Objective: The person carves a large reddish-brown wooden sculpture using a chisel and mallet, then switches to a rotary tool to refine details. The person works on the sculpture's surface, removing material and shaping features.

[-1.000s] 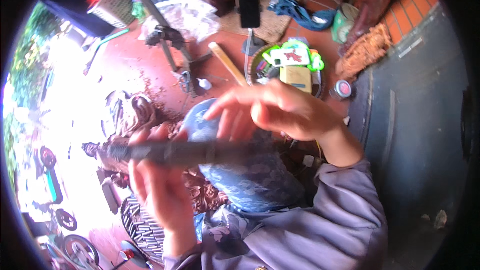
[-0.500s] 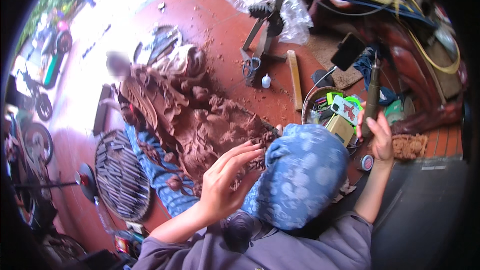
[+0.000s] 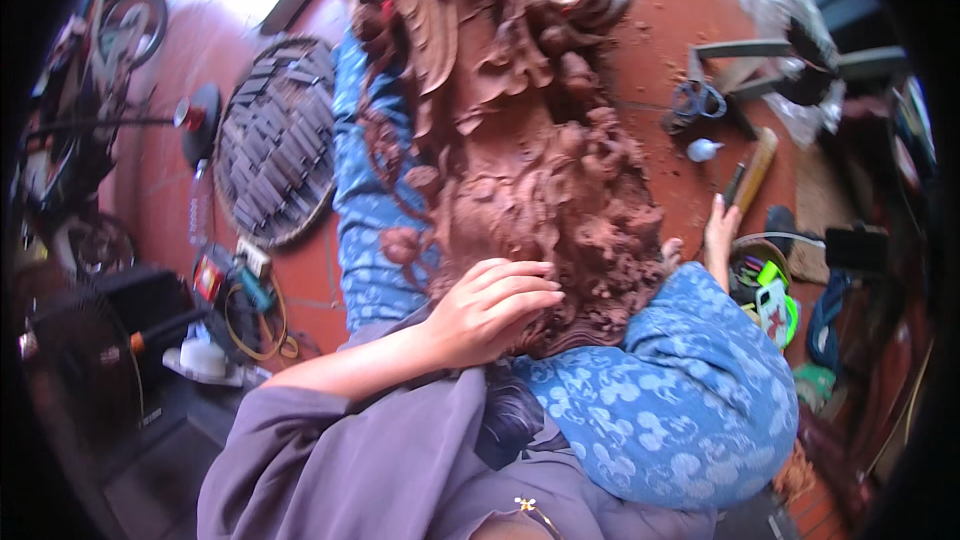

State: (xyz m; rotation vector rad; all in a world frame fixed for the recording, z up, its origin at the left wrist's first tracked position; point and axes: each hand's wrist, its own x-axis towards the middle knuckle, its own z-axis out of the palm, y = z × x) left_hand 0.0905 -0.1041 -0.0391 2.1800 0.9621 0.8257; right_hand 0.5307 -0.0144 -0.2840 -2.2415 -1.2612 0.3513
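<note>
A large reddish-brown wood carving lies lengthwise before me, between my legs in blue patterned trousers. Its near end shows dense, rough relief. Over that end is my left hand, fingers loosely stretched and slightly bent, holding nothing; whether it touches the wood I cannot tell. Off to the right, beyond my knee, my right hand has its fingers around a slim dark rotary tool handpiece. The handpiece is beside a yellowish wooden bar, and my palm is partly hidden by the knee.
A round tray of many chisel-like tools sits left. Blue-handled scissors and a small white bottle lie far right. A basket holds a phone in a light case. Wood chips dot the red tiles. A motorbike wheel stands far left.
The view has swung right and downward. My right hand has carried the handpiece from upright beside the basket to low near the wooden bar. My left hand stays over the carving's near end.
</note>
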